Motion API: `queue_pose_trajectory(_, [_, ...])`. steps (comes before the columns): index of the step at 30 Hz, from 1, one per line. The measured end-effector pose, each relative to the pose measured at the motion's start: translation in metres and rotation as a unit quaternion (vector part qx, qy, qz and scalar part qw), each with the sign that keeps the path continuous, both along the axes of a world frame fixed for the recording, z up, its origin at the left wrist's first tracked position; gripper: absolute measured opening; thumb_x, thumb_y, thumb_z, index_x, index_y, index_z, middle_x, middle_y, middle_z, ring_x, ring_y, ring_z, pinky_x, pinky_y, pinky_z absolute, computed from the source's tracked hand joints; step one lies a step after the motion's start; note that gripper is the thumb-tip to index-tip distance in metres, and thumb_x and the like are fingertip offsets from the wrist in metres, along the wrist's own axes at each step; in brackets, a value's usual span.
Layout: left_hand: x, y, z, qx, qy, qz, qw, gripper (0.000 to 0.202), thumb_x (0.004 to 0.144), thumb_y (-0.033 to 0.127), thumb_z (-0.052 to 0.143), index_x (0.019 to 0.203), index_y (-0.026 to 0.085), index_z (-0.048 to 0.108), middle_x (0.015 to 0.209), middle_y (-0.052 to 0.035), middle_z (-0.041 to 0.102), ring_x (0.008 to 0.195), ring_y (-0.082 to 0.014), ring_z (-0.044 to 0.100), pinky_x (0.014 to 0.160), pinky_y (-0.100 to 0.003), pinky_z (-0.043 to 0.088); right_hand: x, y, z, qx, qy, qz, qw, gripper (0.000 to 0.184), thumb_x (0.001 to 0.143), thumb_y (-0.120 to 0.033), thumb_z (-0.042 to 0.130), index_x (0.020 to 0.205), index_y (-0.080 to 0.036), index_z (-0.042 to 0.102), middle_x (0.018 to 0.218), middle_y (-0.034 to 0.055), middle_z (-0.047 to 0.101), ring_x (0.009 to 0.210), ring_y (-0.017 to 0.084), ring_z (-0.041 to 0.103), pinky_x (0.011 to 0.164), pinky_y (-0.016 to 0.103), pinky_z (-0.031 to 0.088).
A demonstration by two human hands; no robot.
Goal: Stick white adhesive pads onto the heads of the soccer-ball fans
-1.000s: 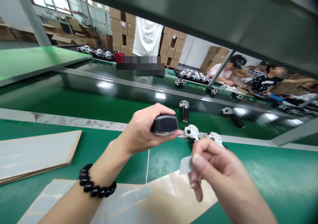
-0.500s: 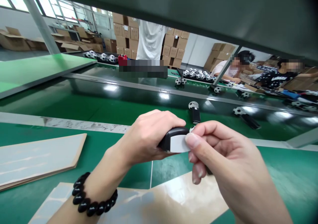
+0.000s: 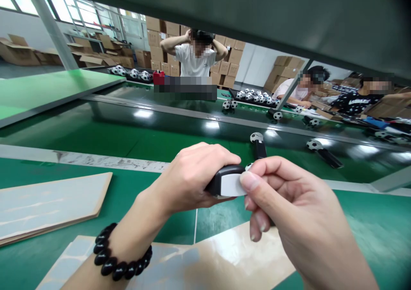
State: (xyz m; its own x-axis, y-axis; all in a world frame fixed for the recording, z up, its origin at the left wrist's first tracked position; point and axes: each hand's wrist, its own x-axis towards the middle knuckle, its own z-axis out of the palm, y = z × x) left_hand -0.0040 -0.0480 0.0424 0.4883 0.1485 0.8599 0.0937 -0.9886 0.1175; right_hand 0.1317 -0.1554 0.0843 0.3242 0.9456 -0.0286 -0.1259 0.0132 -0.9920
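Note:
My left hand (image 3: 192,176) is wrapped around a small black device (image 3: 221,176), held above the green table. My right hand (image 3: 289,213) pinches a small white sticker (image 3: 231,186) between thumb and forefinger and presses it against the end of the black device. A black bead bracelet (image 3: 120,260) sits on my left wrist. Most of the device is hidden inside my left fist.
A sticker backing sheet (image 3: 205,260) lies under my hands, and a flat board (image 3: 48,206) lies to the left. On the green conveyor belt (image 3: 128,131) lie football-headed black gadgets (image 3: 258,144) (image 3: 323,152). People work across the line, one standing (image 3: 195,54), with cardboard boxes behind.
My right hand brought the white sticker up from below and set it against the end of the black device. The gadgets on the belt drifted right. A standing person came into view.

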Motion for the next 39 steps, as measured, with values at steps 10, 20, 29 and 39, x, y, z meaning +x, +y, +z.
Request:
queue_pose_trajectory(10, [-0.002,0.000,0.001,-0.018,0.004,-0.003,1.000,0.017,0.095,0.036,0.063,0.102,0.022,0.058,0.088,-0.0065,0.076,0.072,-0.0198,0.072,0.062,-0.032,0.057,-0.005,-0.001,0.001,0.019,0.011,-0.021,1.000,0.016,0.074,-0.025,0.081,0.063,-0.023,0.070,0.051,-0.0070,0.061,0.036,0.004,0.050,0.035,0.010,0.046])
queue_pose_trajectory(20, [-0.002,0.000,-0.001,-0.010,-0.003,-0.008,1.000,0.017,0.093,0.034,0.065,0.102,0.021,0.057,0.087,-0.0065,0.076,0.073,-0.0197,0.072,0.063,-0.031,0.057,-0.005,-0.003,0.002,0.018,-0.033,-0.034,0.999,0.016,0.073,-0.027,0.081,0.062,-0.025,0.070,0.051,-0.0059,0.062,0.038,0.007,0.053,0.035,0.013,0.049])
queue_pose_trajectory(29, [-0.002,0.001,0.002,-0.012,0.002,-0.009,1.000,0.015,0.094,0.034,0.064,0.105,0.024,0.061,0.091,-0.0068,0.077,0.076,-0.0210,0.073,0.064,-0.033,0.059,-0.004,-0.004,0.002,0.021,-0.071,-0.020,0.997,0.014,0.077,-0.026,0.079,0.067,-0.025,0.070,0.054,-0.0058,0.063,0.040,0.009,0.057,0.037,0.018,0.051])
queue_pose_trajectory(39, [-0.001,0.005,-0.012,-0.053,-0.064,-0.060,0.995,0.039,0.085,0.039,0.079,0.113,0.023,0.057,0.094,-0.0081,0.076,0.081,-0.0212,0.074,0.071,-0.033,0.061,0.002,0.000,-0.007,0.079,-0.239,-0.103,0.962,0.027,0.090,-0.055,0.064,0.092,-0.029,0.065,0.052,-0.0075,0.048,0.044,0.011,0.047,0.041,0.022,0.038])
